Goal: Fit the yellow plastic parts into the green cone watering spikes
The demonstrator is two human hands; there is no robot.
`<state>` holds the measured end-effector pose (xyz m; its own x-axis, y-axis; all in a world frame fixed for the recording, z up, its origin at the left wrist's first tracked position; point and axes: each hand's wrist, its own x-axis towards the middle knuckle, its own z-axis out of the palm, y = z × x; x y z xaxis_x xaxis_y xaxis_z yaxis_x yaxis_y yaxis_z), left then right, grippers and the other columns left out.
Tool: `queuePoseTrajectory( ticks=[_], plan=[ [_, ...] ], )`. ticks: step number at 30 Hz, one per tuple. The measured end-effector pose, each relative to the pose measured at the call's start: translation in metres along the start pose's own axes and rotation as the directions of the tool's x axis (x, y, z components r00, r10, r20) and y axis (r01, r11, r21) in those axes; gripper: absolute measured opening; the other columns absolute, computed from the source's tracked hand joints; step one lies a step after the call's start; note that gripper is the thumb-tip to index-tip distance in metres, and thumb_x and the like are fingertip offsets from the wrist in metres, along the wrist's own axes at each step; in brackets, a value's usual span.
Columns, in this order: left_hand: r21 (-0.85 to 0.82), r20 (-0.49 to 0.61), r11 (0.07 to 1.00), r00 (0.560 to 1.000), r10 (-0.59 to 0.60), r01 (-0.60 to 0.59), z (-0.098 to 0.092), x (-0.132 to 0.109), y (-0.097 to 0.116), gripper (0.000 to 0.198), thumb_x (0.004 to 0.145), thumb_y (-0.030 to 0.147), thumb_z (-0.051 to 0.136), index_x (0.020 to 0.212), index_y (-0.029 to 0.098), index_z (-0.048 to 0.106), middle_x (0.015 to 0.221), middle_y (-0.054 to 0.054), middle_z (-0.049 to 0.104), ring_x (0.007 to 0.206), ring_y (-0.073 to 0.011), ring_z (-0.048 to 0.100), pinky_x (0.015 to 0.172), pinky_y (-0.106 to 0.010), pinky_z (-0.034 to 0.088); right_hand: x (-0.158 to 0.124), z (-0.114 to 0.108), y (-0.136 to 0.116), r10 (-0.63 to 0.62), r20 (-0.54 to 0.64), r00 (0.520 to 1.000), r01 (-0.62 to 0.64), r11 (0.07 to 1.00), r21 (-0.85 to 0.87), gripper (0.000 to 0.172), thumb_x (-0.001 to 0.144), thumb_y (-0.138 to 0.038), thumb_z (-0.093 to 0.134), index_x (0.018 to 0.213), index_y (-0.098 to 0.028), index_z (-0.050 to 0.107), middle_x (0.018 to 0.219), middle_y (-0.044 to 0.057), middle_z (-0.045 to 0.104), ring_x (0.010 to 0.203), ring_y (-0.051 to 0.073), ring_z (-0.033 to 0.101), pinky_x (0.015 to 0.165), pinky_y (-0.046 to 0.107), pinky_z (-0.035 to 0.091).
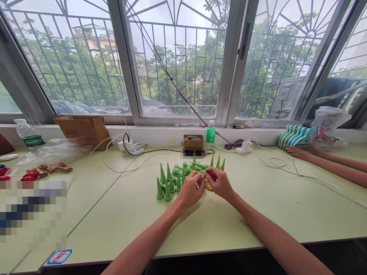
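Note:
My left hand [192, 188] and my right hand [219, 182] meet over the middle of the table, fingertips pinched together. Whatever lies between the fingers is too small and hidden to name. Left of my left hand, several green pointed plastic cones [168, 191] stand upright on round ribbed bases. Behind the hands, more green plastic pieces [179, 168] lie on their sides in a pile. Small yellow-orange pieces [208, 186] show partly below my right fingers.
Behind the pile stand a small cardboard box [193, 142] and a water bottle [210, 134]. Cables and a power strip [243, 148] run along the wall. Another person's hands [299, 153] rest beside pastel hangers [298, 135]. At left are wooden pieces [43, 170] and a larger box [83, 131].

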<state>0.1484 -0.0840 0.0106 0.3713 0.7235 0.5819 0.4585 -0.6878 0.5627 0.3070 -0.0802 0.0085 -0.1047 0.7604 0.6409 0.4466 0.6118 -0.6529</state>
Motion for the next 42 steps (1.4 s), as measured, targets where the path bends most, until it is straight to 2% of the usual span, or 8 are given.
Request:
queuePoseTrajectory(
  ticks=[3, 6, 10, 14, 17, 23, 29, 42],
  plan=[
    [0.000, -0.040, 1.000, 0.999, -0.007, 0.007, -0.001, 0.001, 0.002, 0.028, 0.093, 0.027, 0.046, 0.066, 0.019, 0.044, 0.077, -0.002, 0.050, 0.065, -0.0125, 0.047, 0.058, -0.025, 0.038, 0.007, -0.013, -0.004, -0.030, -0.121, 0.992, 0.023, 0.998, -0.057, 0.023, 0.090, -0.035, 0.054, 0.075, -0.018, 0.056, 0.058, -0.003, 0.053, 0.048, 0.010, 0.043, 0.048, 0.022, 0.037],
    [0.046, 0.011, 0.999, 1.000, -0.002, 0.002, 0.001, 0.000, 0.000, 0.039, 0.096, 0.030, 0.044, 0.059, 0.018, 0.039, 0.070, 0.000, 0.048, 0.059, -0.0112, 0.042, 0.057, -0.026, 0.035, 0.022, -0.035, -0.006, -0.066, -0.211, 0.975, 0.033, 0.987, -0.158, 0.023, 0.089, -0.035, 0.056, 0.074, -0.018, 0.058, 0.058, -0.003, 0.054, 0.048, 0.010, 0.044, 0.051, 0.022, 0.038],
    [0.109, 0.102, 0.994, 0.995, 0.003, -0.014, 0.005, -0.006, 0.000, 0.037, 0.097, 0.027, 0.043, 0.061, 0.018, 0.043, 0.070, 0.000, 0.050, 0.060, -0.0119, 0.044, 0.059, -0.027, 0.035, 0.041, -0.066, 0.000, -0.063, -0.202, 0.977, 0.001, 0.957, -0.291, 0.024, 0.087, -0.036, 0.057, 0.071, -0.018, 0.059, 0.054, -0.003, 0.052, 0.048, 0.011, 0.044, 0.051, 0.023, 0.035],
    [0.056, 0.145, 0.998, 0.989, 0.015, -0.023, 0.006, -0.008, 0.003, 0.021, 0.097, 0.022, 0.039, 0.084, 0.018, 0.056, 0.084, -0.002, 0.058, 0.071, -0.0139, 0.052, 0.067, -0.026, 0.040, 0.044, -0.083, 0.016, -0.081, -0.140, 0.987, 0.015, 0.908, -0.419, 0.024, 0.086, -0.034, 0.056, 0.068, -0.018, 0.057, 0.054, -0.003, 0.053, 0.049, 0.012, 0.046, 0.054, 0.024, 0.036],
    [0.032, 0.149, 0.999, 0.989, 0.005, -0.010, 0.005, -0.008, 0.003, 0.016, 0.095, 0.019, 0.041, 0.099, 0.019, 0.057, 0.090, -0.003, 0.061, 0.072, -0.0144, 0.054, 0.068, -0.026, 0.040, 0.037, -0.085, 0.032, -0.067, -0.123, 0.990, 0.003, 0.888, -0.459, 0.024, 0.085, -0.032, 0.054, 0.065, -0.018, 0.055, 0.054, -0.002, 0.054, 0.050, 0.012, 0.046, 0.055, 0.024, 0.036],
    [0.068, 0.156, 0.998, 0.988, -0.009, -0.001, 0.003, -0.008, 0.004, 0.018, 0.095, 0.019, 0.040, 0.096, 0.019, 0.058, 0.076, -0.002, 0.061, 0.064, -0.0146, 0.052, 0.061, -0.025, 0.035, 0.024, -0.081, 0.056, 0.017, -0.114, 0.993, -0.068, 0.881, -0.468, 0.021, 0.083, -0.031, 0.052, 0.065, -0.019, 0.054, 0.055, -0.002, 0.055, 0.050, 0.012, 0.047, 0.054, 0.024, 0.035],
    [0.114, 0.194, 0.993, 0.980, -0.030, 0.008, 0.001, -0.009, 0.008, 0.020, 0.095, 0.022, 0.039, 0.097, 0.020, 0.059, 0.065, 0.001, 0.056, 0.057, -0.0145, 0.047, 0.057, -0.026, 0.031, 0.021, -0.078, 0.056, 0.075, -0.116, 0.990, -0.116, 0.906, -0.408, 0.022, 0.083, -0.032, 0.052, 0.066, -0.019, 0.054, 0.056, -0.001, 0.057, 0.051, 0.013, 0.050, 0.056, 0.025, 0.038],
    [0.178, 0.256, 0.983, 0.967, -0.001, -0.046, 0.001, -0.010, 0.007, 0.017, 0.092, 0.021, 0.042, 0.094, 0.021, 0.058, 0.067, 0.000, 0.057, 0.062, -0.0171, 0.051, 0.059, -0.027, 0.032, 0.017, -0.072, 0.052, 0.084, -0.134, 0.987, -0.130, 0.914, -0.384, 0.026, 0.085, -0.038, 0.053, 0.072, -0.018, 0.062, 0.058, 0.000, 0.062, 0.050, 0.014, 0.054, 0.055, 0.025, 0.040]
  ],
)
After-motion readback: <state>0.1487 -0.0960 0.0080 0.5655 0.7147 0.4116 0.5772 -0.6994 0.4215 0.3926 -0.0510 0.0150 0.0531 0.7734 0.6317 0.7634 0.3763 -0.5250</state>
